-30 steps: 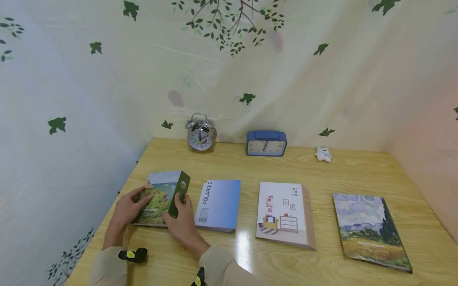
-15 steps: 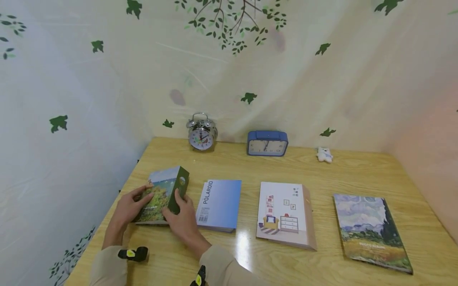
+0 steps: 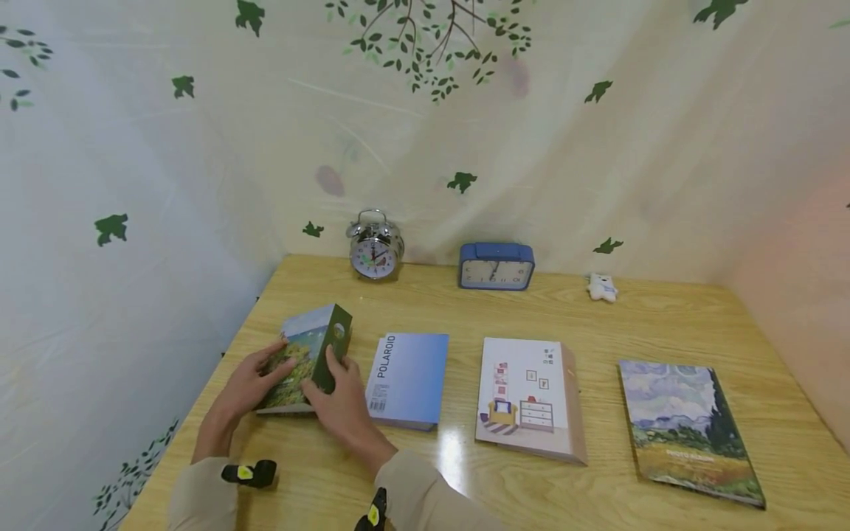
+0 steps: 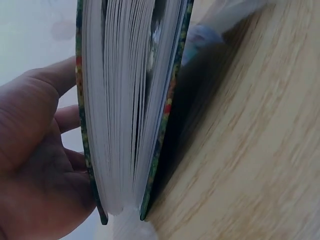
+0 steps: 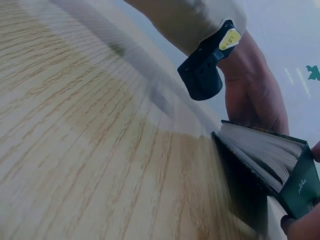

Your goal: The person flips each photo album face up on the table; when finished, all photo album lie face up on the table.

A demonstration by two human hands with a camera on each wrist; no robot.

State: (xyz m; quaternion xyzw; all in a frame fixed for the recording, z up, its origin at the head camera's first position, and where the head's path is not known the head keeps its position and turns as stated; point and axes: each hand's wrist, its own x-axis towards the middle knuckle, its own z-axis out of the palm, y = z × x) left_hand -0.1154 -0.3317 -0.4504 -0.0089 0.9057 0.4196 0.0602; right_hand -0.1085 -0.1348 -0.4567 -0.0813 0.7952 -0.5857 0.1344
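A thick photo album [image 3: 311, 341] with a painted seascape cover and green spine is tilted, its spine side raised off the table. My right hand [image 3: 347, 413] grips it at the spine, with thumb and finger on the spine and cover edge. Across the front cover rest the spread fingers of my left hand [image 3: 249, 383]. From the left wrist, the album's white page edges [image 4: 125, 105] show between its two covers, and a dark shadow lies under the back cover. In the right wrist view, the green spine [image 5: 302, 182] slants up between the right fingertips.
On the wooden table [image 3: 531, 501], a blue POLAROID album [image 3: 415, 380], a white illustrated album [image 3: 524, 398] and a landscape-painted album [image 3: 687, 428] lie to the right. Behind stand a silver alarm clock [image 3: 374, 254], a blue clock [image 3: 496, 267] and a small white bear figure [image 3: 601, 287].
The album's spine side has risen, tilting it more steeply, and it has shifted slightly right. My left hand has slid further over the cover. The other albums have stayed put.
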